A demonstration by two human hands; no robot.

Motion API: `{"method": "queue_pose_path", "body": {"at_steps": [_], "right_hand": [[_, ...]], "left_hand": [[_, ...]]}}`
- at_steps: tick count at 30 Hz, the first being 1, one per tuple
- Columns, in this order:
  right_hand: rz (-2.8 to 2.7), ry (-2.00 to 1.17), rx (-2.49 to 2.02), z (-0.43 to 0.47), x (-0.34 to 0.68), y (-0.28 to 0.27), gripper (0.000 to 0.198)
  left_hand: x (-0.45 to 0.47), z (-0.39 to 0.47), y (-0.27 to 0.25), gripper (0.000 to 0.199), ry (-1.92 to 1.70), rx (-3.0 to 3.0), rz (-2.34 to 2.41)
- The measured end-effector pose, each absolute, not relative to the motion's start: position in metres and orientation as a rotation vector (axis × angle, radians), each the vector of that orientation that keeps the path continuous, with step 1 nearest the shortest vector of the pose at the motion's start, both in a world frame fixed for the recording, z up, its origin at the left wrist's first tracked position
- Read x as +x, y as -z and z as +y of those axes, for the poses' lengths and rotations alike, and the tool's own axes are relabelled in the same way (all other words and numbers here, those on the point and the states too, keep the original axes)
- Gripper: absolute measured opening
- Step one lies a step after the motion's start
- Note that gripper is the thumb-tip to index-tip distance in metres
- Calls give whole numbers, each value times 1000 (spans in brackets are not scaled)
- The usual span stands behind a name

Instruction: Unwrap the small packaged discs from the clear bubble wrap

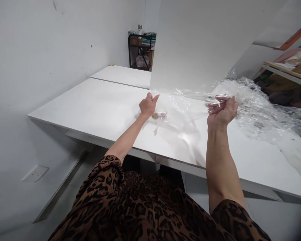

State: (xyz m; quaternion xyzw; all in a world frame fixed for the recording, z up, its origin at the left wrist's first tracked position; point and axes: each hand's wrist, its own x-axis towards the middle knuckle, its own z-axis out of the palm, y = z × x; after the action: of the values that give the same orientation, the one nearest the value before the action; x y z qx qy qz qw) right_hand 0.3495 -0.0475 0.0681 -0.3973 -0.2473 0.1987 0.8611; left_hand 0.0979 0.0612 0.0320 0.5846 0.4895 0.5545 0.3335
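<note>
A sheet or bag of clear plastic film [183, 104] is stretched between my two hands above the white table [90, 107]. My left hand [147, 105] is closed on its left end, with the thumb pointing right. On the right, my right hand [223, 112] grips the other end, palm up, and its fingers show partly through the shiny film. Just right of my left wrist lies a small round brownish thing with a pinkish patch [159, 115] beside it; I cannot tell what it is. Beyond my right hand spreads a large heap of crumpled clear plastic [258, 107].
A tall white panel [198, 43] stands behind the table's middle. Black shelving [129, 50] with boxes and a bag is at the back. A wooden-edged shelf [286, 72] holds items at right. The wall with a socket [35, 173] runs along the left.
</note>
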Motion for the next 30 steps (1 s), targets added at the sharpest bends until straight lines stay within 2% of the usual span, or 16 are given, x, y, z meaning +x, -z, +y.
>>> {"method": "queue_pose_path", "body": {"at_steps": [5, 10, 14, 16, 18, 20, 22, 24, 27, 30], "right_hand": [[-543, -416, -882, -58, 343, -75, 23], [-570, -474, -877, -61, 336, -80, 20], [-736, -484, -938, -62, 343, -74, 27], [-850, -466, -1089, -67, 346, -63, 38], [-1040, -461, -1313, -77, 342, -45, 57], [-1374, -501, -1533, -88, 332, -24, 74], [-1743, -525, -1715, -96, 317, -3, 82], [-1967, -452, -1849, -99, 302, 13, 70], [-2058, -288, -1868, -95, 290, 27, 33], [-2021, -226, -1822, -87, 294, 31, 27]], "left_hand": [[98, 76, -33, 43, -1301, 1646, 1338], [103, 86, -33, 40, -1145, 1208, 1240], [100, 84, -46, 34, -1282, 936, 1054], [94, 84, -58, 35, -1405, 839, 981], [87, 85, -72, 39, -1492, 756, 905], [79, 87, -84, 44, -1538, 695, 835], [72, 89, -94, 50, -1566, 649, 773], [66, 91, -101, 54, -1587, 625, 719], [60, 92, -111, 57, -1602, 639, 690], [52, 92, -126, 63, -1594, 697, 685]]}}
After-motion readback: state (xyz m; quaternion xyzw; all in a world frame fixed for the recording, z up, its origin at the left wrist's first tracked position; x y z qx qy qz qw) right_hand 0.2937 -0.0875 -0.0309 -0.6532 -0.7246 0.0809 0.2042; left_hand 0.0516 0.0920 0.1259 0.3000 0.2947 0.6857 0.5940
